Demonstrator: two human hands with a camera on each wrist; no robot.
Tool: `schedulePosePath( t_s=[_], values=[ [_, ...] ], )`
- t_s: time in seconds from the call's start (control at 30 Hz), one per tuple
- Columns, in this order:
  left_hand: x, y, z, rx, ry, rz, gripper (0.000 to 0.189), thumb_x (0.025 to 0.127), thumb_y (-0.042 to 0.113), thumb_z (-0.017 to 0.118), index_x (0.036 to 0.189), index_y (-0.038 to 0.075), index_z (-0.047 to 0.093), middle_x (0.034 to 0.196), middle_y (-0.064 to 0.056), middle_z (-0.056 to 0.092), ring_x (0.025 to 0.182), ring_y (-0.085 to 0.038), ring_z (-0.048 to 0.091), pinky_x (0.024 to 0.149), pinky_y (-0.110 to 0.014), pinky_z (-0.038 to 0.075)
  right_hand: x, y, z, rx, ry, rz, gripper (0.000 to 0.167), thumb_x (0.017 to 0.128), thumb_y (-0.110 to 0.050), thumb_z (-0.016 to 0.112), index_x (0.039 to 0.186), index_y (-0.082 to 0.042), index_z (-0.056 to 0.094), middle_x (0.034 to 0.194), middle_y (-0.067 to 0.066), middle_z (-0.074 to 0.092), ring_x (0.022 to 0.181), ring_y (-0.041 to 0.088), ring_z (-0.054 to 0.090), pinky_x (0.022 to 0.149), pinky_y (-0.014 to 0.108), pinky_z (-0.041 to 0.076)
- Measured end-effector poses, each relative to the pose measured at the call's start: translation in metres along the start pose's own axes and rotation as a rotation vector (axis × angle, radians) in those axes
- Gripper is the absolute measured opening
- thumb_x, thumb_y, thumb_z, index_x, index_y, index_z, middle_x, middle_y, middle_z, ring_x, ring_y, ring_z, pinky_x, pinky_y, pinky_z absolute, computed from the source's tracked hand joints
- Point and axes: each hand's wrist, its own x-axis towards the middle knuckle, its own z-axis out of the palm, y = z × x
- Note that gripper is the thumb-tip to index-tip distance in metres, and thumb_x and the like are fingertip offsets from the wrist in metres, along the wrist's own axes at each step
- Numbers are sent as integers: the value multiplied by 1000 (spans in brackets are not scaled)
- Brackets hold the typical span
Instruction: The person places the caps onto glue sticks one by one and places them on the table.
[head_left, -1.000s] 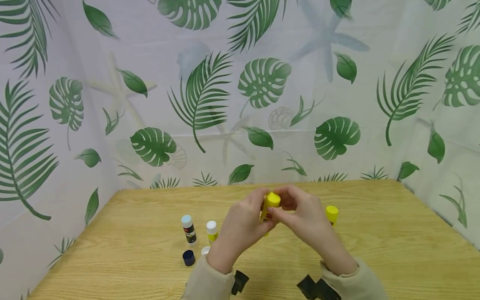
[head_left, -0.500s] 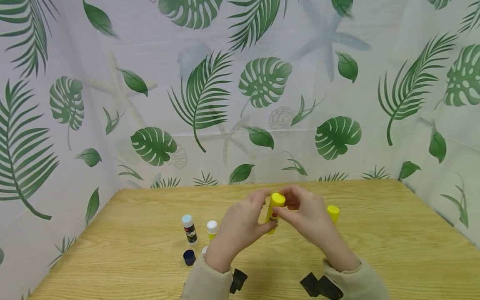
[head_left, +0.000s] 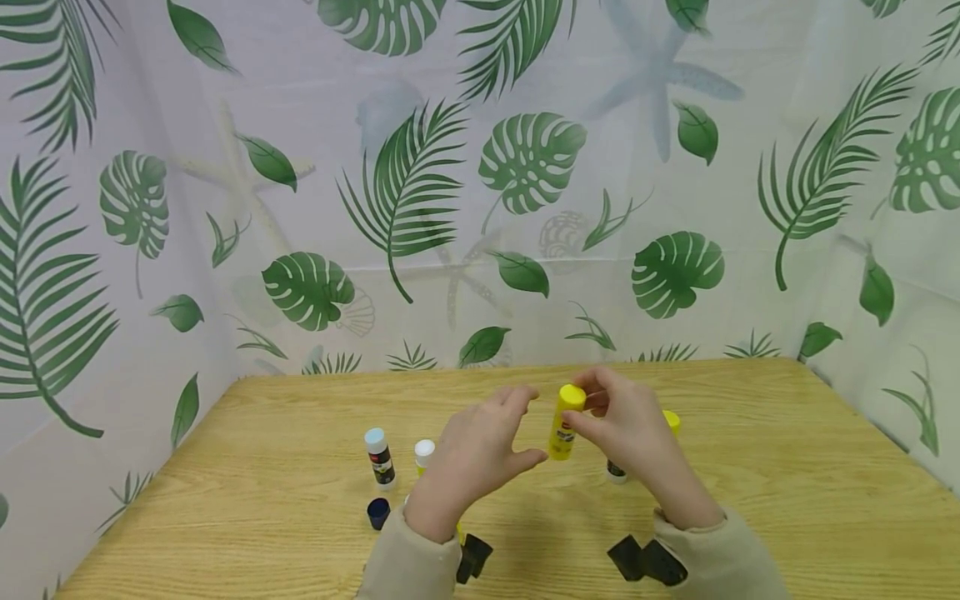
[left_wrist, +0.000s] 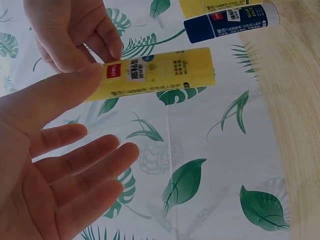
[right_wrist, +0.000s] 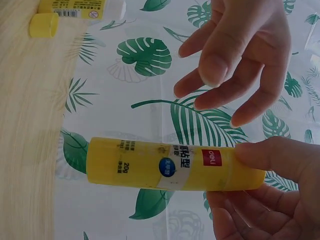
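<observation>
A yellow glue stick (head_left: 564, 429) is held above the table, nearly upright in the head view. My right hand (head_left: 626, 425) pinches it near its upper end between thumb and fingers; its printed label (right_wrist: 175, 165) faces the right wrist camera. To the left of it, my left hand (head_left: 480, 450) has its thumb and fingers spread apart, with a gap between them and the glue stick in the head view. In the left wrist view, the left thumb (left_wrist: 65, 95) overlaps the end of the stick, while the other fingers are spread with nothing in them.
On the wooden table (head_left: 300, 433) stand a glue stick with a pale blue top (head_left: 380, 458) and a white-topped one (head_left: 424, 454), partly hidden. A navy cap (head_left: 378, 513) lies nearer. Behind the right hand, a dark-labelled stick (head_left: 616, 472) and a yellow-topped one (head_left: 672, 422) show partly.
My right hand has moved the glue stick rightward, away from the left hand. The left hand has let go of it and spread its fingers.
</observation>
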Motion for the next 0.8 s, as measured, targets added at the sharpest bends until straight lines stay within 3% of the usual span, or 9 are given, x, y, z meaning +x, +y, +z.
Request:
schedulePosePath(
  t_s=[0.8],
  values=[
    [-1,-1,1,31,-21,8,59,73,35,71,120,8,47,111,-5,57,61,-8,54,51,-17,42,8,20,23,-161,-71,107,26,72,-2,69,93,3,54,91,14,59,80,28,59,64,34,50]
  ],
)
